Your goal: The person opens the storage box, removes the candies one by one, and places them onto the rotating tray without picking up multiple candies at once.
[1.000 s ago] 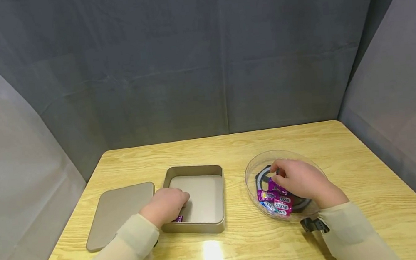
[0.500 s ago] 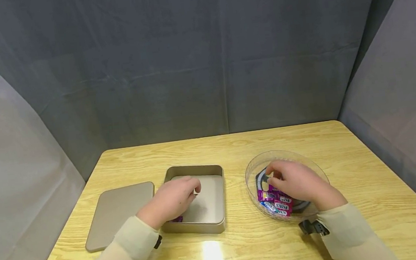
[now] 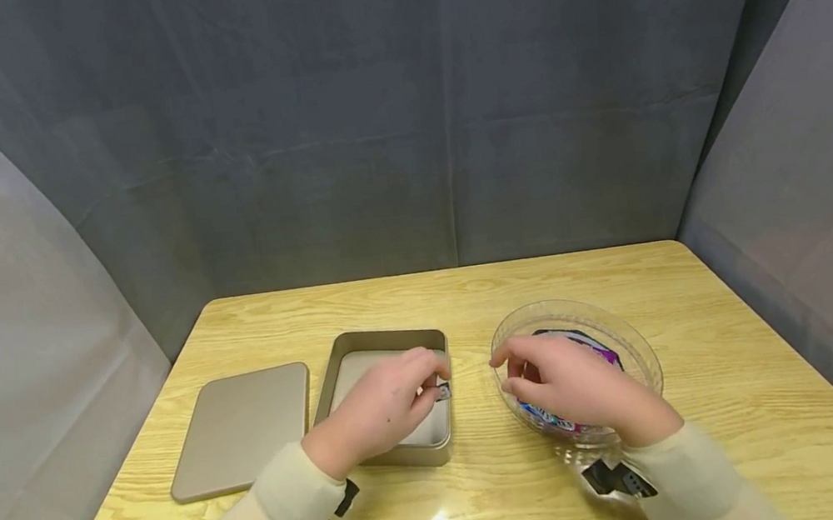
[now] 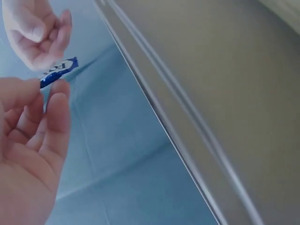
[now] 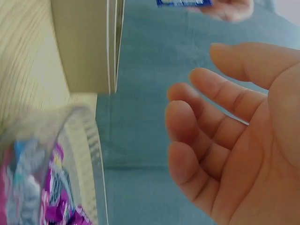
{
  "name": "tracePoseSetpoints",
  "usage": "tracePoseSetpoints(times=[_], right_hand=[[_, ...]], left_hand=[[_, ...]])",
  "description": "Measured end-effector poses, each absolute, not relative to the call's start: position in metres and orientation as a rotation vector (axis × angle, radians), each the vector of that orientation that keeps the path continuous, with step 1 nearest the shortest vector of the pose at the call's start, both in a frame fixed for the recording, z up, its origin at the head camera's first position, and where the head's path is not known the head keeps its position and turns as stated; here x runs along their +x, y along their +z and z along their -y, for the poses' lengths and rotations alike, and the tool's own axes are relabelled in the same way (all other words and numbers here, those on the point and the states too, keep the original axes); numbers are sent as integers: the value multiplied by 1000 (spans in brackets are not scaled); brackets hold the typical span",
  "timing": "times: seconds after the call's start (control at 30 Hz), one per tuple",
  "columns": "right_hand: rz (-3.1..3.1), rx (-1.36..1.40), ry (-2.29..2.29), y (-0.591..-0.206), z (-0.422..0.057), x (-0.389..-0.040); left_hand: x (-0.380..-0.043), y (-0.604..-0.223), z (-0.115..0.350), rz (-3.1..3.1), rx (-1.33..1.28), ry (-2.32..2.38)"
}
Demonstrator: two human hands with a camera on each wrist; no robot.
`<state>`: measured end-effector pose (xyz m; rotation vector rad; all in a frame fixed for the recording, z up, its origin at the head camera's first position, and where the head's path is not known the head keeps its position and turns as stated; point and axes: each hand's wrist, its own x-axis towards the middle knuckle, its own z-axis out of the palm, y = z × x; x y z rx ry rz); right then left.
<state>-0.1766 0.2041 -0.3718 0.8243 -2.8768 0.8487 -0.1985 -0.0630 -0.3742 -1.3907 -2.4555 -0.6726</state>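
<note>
Between thumb and fingertips, my left hand [image 3: 385, 405] pinches a small blue-wrapped candy [image 4: 60, 72] with white lettering, above the right side of a tan metal tin [image 3: 409, 457]. Over the left part of a clear round bowl [image 3: 647, 355], my right hand [image 3: 571, 379] is raised with loosely bent fingers and nothing between them. The right wrist view shows its palm [image 5: 253, 136] and a gap between thumb and fingers. Purple, pink and blue wrapped candies [image 5: 61, 206] lie in the bowl, partly hidden by that hand in the head view. My left hand covers the tin's near left corner.
A flat tan lid [image 3: 245, 431] lies on the wooden table [image 3: 484, 496] to the left of the tin. Dark grey cloth [image 3: 331, 151] hangs behind the table, with paler cloth at both sides.
My left hand has lifted and moved right from inside the tin, bringing the blue candy. My right hand has shifted left from the candies toward the bowl's left rim.
</note>
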Motion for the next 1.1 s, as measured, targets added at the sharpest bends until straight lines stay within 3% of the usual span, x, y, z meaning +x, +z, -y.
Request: tracePoseSetpoints(times=[0.53, 0.87, 1.1], right_hand=[[2764, 1022, 840, -377, -178, -164], [2797, 987, 814, -373, -191, -169], [2882, 758, 661, -380, -221, -187]], left_hand=[[-184, -380, 34, 2228, -1503, -743], [-184, -382, 29, 2298, -1463, -729], [-188, -384, 37, 2353, -1421, -659]])
